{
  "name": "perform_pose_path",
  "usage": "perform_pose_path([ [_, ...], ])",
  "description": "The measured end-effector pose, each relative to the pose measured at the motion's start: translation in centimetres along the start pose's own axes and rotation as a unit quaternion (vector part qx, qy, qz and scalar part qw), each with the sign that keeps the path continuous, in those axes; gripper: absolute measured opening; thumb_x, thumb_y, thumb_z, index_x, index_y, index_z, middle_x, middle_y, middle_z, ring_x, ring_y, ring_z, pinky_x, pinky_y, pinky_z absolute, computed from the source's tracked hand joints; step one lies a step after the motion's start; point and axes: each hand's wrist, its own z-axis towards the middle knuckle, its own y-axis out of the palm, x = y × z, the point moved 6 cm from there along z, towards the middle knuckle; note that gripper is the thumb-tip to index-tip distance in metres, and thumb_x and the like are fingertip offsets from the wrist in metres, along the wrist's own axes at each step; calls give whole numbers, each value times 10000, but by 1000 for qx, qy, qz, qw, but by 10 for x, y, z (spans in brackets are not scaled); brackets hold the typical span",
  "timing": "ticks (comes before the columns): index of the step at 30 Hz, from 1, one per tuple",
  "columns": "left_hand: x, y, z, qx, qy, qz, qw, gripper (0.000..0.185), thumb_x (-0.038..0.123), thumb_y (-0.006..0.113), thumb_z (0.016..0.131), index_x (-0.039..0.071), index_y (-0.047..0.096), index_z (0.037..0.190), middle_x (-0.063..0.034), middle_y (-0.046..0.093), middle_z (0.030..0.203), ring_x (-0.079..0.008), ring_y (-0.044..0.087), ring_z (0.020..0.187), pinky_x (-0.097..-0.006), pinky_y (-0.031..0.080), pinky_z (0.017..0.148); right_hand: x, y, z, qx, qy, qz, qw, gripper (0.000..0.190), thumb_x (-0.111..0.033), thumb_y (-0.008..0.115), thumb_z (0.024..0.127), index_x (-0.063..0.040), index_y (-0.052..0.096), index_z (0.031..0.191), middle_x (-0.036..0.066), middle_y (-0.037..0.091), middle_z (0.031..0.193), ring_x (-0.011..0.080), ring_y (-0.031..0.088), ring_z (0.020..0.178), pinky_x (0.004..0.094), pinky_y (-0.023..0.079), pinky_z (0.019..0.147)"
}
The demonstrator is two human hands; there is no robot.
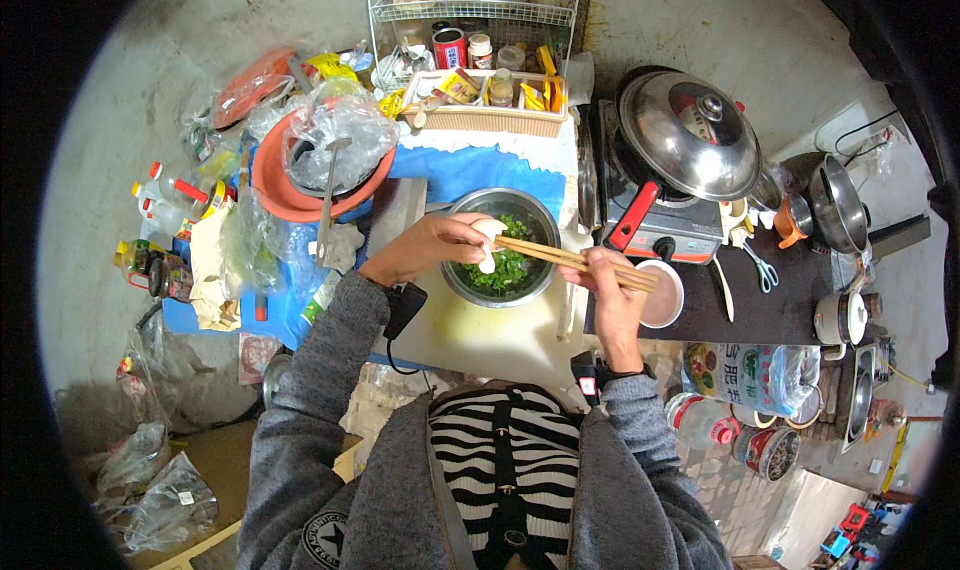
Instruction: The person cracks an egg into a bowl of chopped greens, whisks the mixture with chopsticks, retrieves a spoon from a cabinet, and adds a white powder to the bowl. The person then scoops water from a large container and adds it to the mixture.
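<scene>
My left hand (439, 241) holds what looks like a cracked, pale eggshell (490, 229) between thumb and fingers. Below it stands a round stainless steel bowl (538, 294) with chopped green leaves (504, 271) inside. My right hand (607, 285) grips a pair of wooden chopsticks (559, 254), slanted leftward over the bowl's rim. Their tips reach the eggshell, though whether they go inside it is hidden. The bowl rests on a pale cutting board (472, 337). Just right of my right hand, a white bowl (664, 294) holds a pinkish-brown liquid or paste.
A lidded wok (688, 136) with a red handle sits on a portable stove (660, 229) at the right. Scissors (761, 270) lie nearby. A cleaver (397, 210) is behind my left hand. Leftward stands an orange basin (271, 172); a seasoning tray (487, 120) is at the back.
</scene>
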Motion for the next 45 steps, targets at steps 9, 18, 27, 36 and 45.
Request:
perform_pose_path([
  [9,-14,-10,0,49,-18,-80,995,238,23,635,830,-74,645,1047,-143,538,1261,-189,517,1129,-283,407,968,-11,3,1,4,-51,-43,998,226,-130,555,933,92,591,950,161,633,879,258,677,746,335,579,705],
  [18,-19,-16,-2,63,-21,-71,995,227,38,593,844,-36,658,1048,-102,591,1176,-152,542,1035,-275,413,941,-16,1,-3,-5,-86,-79,993,185,-91,548,931,86,598,944,140,633,888,220,664,750,305,555,695],
  [27,-4,-8,2,26,7,47,999,246,28,637,776,-48,673,1007,-168,521,1291,-233,444,1236,-313,369,1007,-21,-19,9,17,-53,-73,996,250,-144,562,926,100,597,964,184,639,869,271,678,742,353,583,681],
  [36,5,-3,1,16,21,162,986,283,34,701,730,-13,679,1008,-120,404,1395,-192,501,1167,-300,464,933,-19,-37,16,41,-12,-43,998,201,-98,576,912,90,605,976,159,628,898,277,676,741,356,594,664],
  [45,17,2,-5,29,80,260,962,307,67,722,713,12,687,1013,-127,412,1401,-236,422,1268,-329,436,955,-22,-17,13,28,-1,3,1000,223,-129,573,910,83,591,975,171,631,906,272,668,698,356,592,647],
])
